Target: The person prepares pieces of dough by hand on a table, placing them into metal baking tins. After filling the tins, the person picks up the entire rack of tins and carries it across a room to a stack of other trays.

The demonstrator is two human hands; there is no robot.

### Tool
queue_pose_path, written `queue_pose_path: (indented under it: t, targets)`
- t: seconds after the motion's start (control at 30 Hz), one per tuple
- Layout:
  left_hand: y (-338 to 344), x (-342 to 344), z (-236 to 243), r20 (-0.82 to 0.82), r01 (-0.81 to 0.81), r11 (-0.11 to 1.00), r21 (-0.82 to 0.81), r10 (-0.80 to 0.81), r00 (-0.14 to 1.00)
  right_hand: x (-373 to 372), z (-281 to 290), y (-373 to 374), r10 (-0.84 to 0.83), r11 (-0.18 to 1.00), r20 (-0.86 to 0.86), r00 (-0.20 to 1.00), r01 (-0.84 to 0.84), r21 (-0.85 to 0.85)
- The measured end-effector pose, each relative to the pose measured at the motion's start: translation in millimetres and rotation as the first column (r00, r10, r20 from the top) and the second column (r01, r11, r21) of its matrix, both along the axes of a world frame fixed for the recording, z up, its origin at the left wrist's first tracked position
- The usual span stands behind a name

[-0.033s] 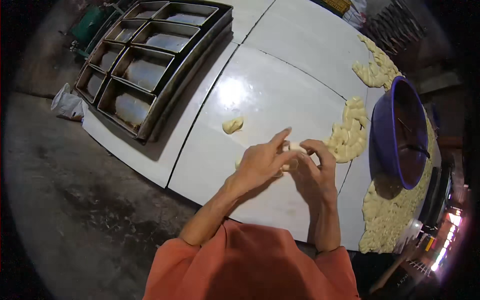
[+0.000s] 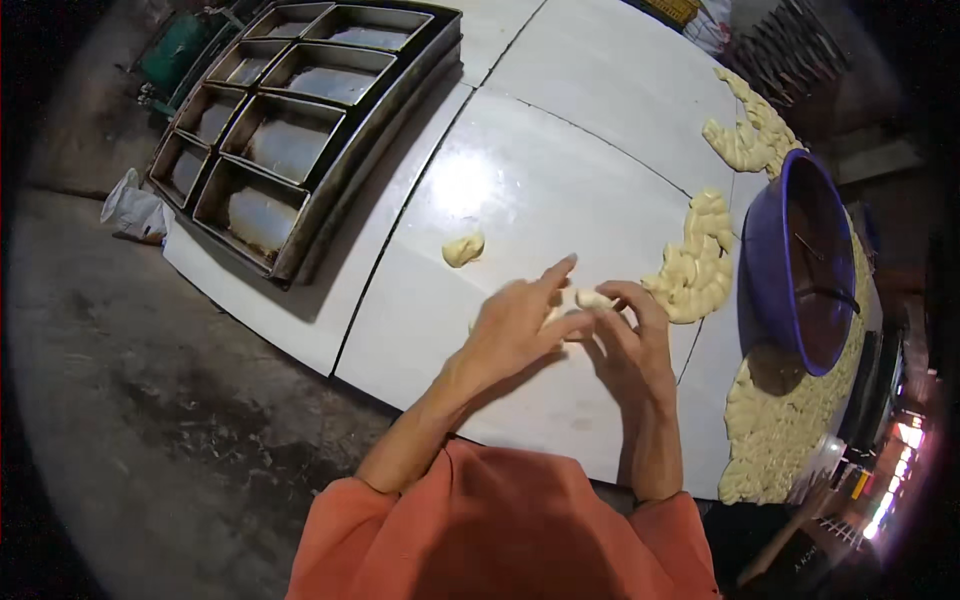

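While the left hand (image 2: pixel 512 318) is spread wide | right hand (image 2: pixel 643 335): curled, pinching dough piece (image 2: pixel 590 298)

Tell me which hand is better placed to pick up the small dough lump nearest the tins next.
Probably the left hand: it is closer to the dough lump, while the right hand is farther off, at another dough piece.

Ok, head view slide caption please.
Left hand and right hand handling a dough piece over a white table, between metal tins and purple basin.
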State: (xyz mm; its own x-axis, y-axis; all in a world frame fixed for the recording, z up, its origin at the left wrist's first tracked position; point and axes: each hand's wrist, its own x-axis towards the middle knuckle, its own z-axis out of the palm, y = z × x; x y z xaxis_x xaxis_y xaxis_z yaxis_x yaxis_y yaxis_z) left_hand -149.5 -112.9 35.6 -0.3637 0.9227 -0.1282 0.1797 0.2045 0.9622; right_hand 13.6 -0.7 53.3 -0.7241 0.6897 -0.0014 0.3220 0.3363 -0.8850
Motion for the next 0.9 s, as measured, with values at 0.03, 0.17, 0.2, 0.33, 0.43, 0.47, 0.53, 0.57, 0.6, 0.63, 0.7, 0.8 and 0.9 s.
queue_pose_path:
  t: [0.03, 0.17, 0.2, 0.33, 0.43, 0.47, 0.53, 0.57, 0.6, 0.63, 0.7, 0.8, 0.9]
  targets:
    - [-6, -2, -5, -0.419, 0.1, 0.989, 0.106, -0.047, 0.907, 6, -1, 3, 0.024, 1.0, 0.065, 0.998, -0.023, -0.016]
    - [-18, 8, -12, -0.557, 0.243, 0.97, -0.031, -0.219, 0.801, 18, -21, 13, 0.173, 0.985, 0.255, 0.951, -0.162, -0.065]
    - [-17, 11, -20, -0.602, 0.208, 0.978, 0.018, -0.155, 0.783, 16, -18, 10, 0.153, 0.984, 0.196, 0.969, -0.168, 0.061]
    - [-12, 18, -39, -0.593, 0.134, 0.989, 0.067, -0.069, 0.803, 5, -7, 3, 0.21, 0.965, 0.161, 0.964, -0.231, 0.124]
    - [-11, 14, -38, -0.54, 0.157, 0.987, 0.017, -0.123, 0.833, 3, -11, 8, 0.31, 0.937, 0.25, 0.917, -0.339, 0.084]
    - [-13, 13, -34, -0.527, 0.182, 0.982, -0.041, -0.176, 0.832, 6, -11, 8, 0.335, 0.935, 0.236, 0.912, -0.354, 0.038]
    - [-17, 12, -33, -0.518, 0.161, 0.987, -0.021, -0.148, 0.842, 10, -21, 8, 0.374, 0.924, 0.168, 0.912, -0.383, 0.02]
    - [-19, 12, -32, -0.506, 0.144, 0.99, 0.002, -0.123, 0.854, 11, -23, 8, 0.381, 0.921, 0.163, 0.91, -0.389, 0.019]
    - [-21, 11, -31, -0.529, 0.18, 0.982, -0.055, -0.181, 0.829, 11, -22, 6, 0.357, 0.925, 0.199, 0.913, -0.375, 0.059]
    - [-23, 10, -29, -0.529, 0.173, 0.983, -0.061, -0.179, 0.829, 10, -21, 5, 0.331, 0.927, 0.234, 0.914, -0.361, 0.099]
    - [-27, 8, -25, -0.538, 0.224, 0.974, -0.026, -0.202, 0.818, 9, -21, 6, 0.328, 0.922, 0.329, 0.886, -0.376, 0.092]
    - [-47, -9, -17, -0.633, 0.227, 0.972, -0.06, -0.213, 0.745, 12, -33, 14, 0.337, 0.748, 0.301, 0.892, -0.448, 0.49]
    - [-73, -28, -13, -0.668, 0.158, 0.987, -0.026, -0.135, 0.732, 6, -37, 11, 0.387, 0.733, 0.26, 0.885, -0.466, 0.495]
